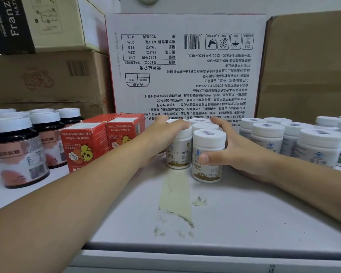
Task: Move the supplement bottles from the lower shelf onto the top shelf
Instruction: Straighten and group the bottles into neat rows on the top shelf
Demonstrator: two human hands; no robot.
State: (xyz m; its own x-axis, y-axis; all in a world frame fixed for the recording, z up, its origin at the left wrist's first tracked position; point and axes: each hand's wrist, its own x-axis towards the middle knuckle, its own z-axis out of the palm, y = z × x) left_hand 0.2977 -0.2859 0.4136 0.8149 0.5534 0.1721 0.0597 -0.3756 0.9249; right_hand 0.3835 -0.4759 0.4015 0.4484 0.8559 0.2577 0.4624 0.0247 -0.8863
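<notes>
A small cluster of white supplement bottles (208, 154) with white caps and gold-banded labels stands on the grey shelf top (234, 209), in front of a large white carton. My left hand (161, 138) curls round the left side of the cluster, fingers over a cap. From the right, my right hand (234, 148) wraps the cluster, its thumb pressed on the front bottle's label. Both forearms reach in from below. The bottles at the back of the cluster are mostly hidden.
Two red boxes (98, 140) and dark bottles with white caps (18, 150) stand at the left. More white bottles (295, 138) crowd the right. A white printed carton (185, 66) and brown cartons (307, 66) wall the back. Old tape residue (175, 198) marks the shelf.
</notes>
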